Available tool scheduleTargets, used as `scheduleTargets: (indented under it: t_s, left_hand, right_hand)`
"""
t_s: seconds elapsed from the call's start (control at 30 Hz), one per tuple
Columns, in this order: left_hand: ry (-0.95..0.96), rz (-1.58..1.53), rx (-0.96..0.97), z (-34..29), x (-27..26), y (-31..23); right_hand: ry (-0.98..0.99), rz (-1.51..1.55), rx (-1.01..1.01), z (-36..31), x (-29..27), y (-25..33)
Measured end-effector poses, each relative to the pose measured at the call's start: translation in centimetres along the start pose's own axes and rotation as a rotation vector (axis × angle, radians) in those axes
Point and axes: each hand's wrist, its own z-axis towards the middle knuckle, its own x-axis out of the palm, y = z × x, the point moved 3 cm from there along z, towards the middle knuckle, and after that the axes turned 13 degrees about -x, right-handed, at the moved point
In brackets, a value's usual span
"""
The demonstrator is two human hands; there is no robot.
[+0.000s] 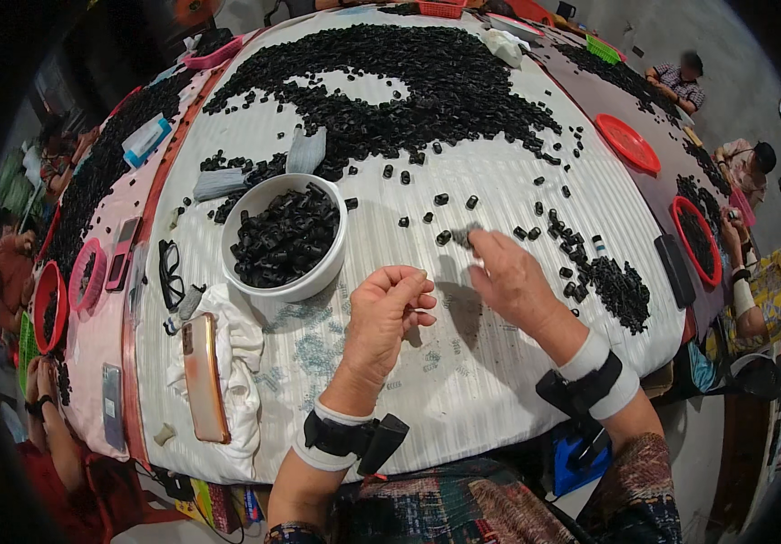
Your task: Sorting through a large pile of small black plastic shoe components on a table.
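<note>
My left hand (pixel 389 304) is raised over the front middle of the table, its thumb pressed against the curled index finger. Whatever it may pinch is hidden. To its right, my right hand (pixel 516 279) reaches forward, and motion blurs its fingertips. A small black cylindrical part (pixel 443 238) lies just beside them, with a greyish smear at the fingertips; I cannot tell whether they grip anything. Left of my hands stands a white bowl (pixel 341 263) heaped with black parts (pixel 283 234). A pile of thin black pieces (pixel 622 295) lies to the right.
A large heap of black parts (pixel 463 86) covers the far table. Grey cloth pieces (pixel 307 150) lie behind the bowl. Glasses (pixel 171 275), a phone (pixel 204 376) and a white cloth (pixel 244 399) are at left. Red baskets (pixel 626 145) and other people sit along both sides.
</note>
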Motion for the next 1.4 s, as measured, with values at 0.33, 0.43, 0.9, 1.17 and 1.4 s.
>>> scheduleTargets:
  t_s: [0.33,0.43,0.9,1.17,1.4]
  left_hand:
    - [-0.048,-0.041,0.015,0.1,-0.5,-0.1]
    - [-0.051,-0.027,0.004,0.2,-0.6,0.1]
    - [0.132,-0.045,0.070,0.0,0.9,-0.4]
    - [0.050,0.027,0.095,-0.1,0.6,-0.3]
    - [0.059,0.057,0.092,-0.1,0.8,-0.1]
  right_hand:
    - [0.022,-0.105,-0.062,3.6,3.7,-1.7]
    - [-0.101,0.020,-0.110,2.8,2.5,-0.4]
    - [-0.256,0.265,-0.204,-1.8,-2.7,2.6]
    - [-0.110,0.085,-0.125,-4.3,-1.1,1.6]
    - [-0.011,-0.002,-0.049,-3.4,1.7,1.7]
